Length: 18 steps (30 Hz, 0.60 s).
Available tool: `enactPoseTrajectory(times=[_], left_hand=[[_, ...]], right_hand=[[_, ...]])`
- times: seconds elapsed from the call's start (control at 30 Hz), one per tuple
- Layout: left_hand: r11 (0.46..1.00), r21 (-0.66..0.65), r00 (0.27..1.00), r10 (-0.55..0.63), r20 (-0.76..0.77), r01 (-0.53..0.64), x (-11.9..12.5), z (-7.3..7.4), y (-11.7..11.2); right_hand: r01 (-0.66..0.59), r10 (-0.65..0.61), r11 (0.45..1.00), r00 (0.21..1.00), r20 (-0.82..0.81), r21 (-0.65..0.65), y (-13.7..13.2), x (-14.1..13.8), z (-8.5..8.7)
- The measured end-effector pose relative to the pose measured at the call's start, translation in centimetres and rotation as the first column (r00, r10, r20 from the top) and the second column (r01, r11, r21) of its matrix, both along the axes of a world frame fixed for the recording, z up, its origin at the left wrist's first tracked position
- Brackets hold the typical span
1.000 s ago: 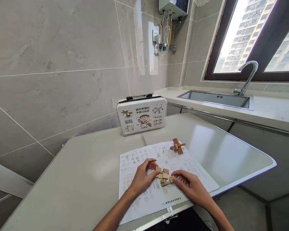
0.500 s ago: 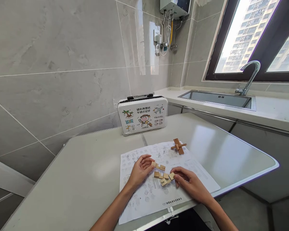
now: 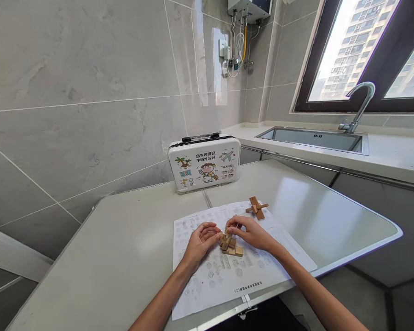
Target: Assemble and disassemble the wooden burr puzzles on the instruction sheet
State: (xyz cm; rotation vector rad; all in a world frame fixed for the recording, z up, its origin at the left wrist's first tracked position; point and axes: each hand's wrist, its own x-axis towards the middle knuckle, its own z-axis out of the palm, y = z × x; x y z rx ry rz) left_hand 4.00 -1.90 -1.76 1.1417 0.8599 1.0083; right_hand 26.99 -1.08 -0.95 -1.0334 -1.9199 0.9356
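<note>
Several light wooden puzzle pieces (image 3: 230, 244) are clustered on a printed instruction sheet (image 3: 227, 276) on the white table. My left hand (image 3: 199, 243) is curled with its fingertips pinching a piece at the cluster's left side. My right hand (image 3: 251, 232) reaches in from the right, and its fingers pinch an upright piece at the cluster's top. An assembled wooden cross puzzle (image 3: 256, 208) lies on the sheet's far right corner, apart from both hands.
A white tin case (image 3: 204, 164) with cartoon travel prints stands at the table's back against the tiled wall. A steel sink (image 3: 313, 139) with a faucet (image 3: 359, 106) sits in the counter at the right under a window. The table edge (image 3: 372, 250) curves at the right.
My right hand has moved up and left from the near side of the pieces to the cluster's top. The spread pieces are now gathered closer together between both hands.
</note>
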Motion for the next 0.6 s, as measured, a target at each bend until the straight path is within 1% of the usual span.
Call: enactPoseTrajectory(times=[0.13, 0.23, 0.3, 0.47, 0.6], left_hand=[[1.0, -0.012, 1.0, 0.026, 0.015, -0.025, -0.1, -0.1, 0.1], [0.995, -0.023, 0.995, 0.094, 0.016, -0.093, -0.2, -0.4, 0.3], [0.991, -0.017, 0.991, 0.136, 0.017, -0.135, -0.3, -0.6, 0.5], [0.982, 0.009, 0.982, 0.186, 0.027, -0.186, -0.5, -0.6, 0.5], [0.978, 0.014, 0.978, 0.208, 0.033, -0.209, -0.5, -0.4, 0.5]], right_hand=[[-0.025, 0.025, 1.0, 1.0, -0.007, -0.007, 0.6, -0.8, -0.1], [-0.023, 0.023, 1.0, 1.0, -0.007, -0.003, 0.8, -1.6, -0.2], [-0.009, 0.01, 1.0, 1.0, -0.014, 0.01, 0.9, -2.3, -0.3], [0.048, -0.045, 0.997, 0.998, -0.051, 0.066, 1.4, -3.7, -0.7], [0.101, -0.096, 0.994, 0.992, -0.088, 0.052, 1.8, -4.6, -1.1]])
